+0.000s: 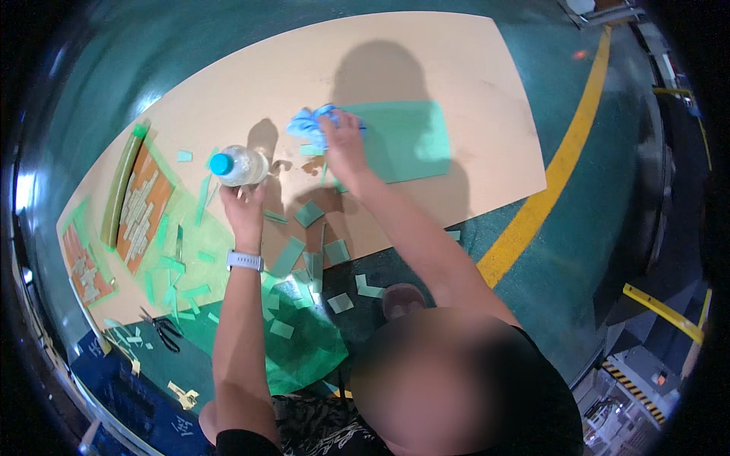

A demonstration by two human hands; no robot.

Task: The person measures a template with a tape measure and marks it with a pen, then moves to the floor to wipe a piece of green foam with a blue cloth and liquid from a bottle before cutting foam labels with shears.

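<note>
My left hand point(245, 211) is wrapped round the lower part of a clear plastic bottle point(248, 166) with a blue cap, its wrist in a pale watch. Farther right, my right hand point(344, 148) grips a crumpled blue cloth point(306, 122) at the left edge of a green rectangular sheet point(407, 144). Both hands are over a large tan board point(494, 114) on the floor. Small wet-looking brown spots show on the board between the hands. Cut green pieces point(290, 257) lie scattered near my left forearm.
At the left of the board lie a long green roll point(122, 194) and a brown slotted panel point(144, 213). Black-handled pliers or scissors point(165, 332) rest near its front left edge. Green film point(308, 353) spreads by my legs. A yellow line point(547, 182) crosses the floor at right.
</note>
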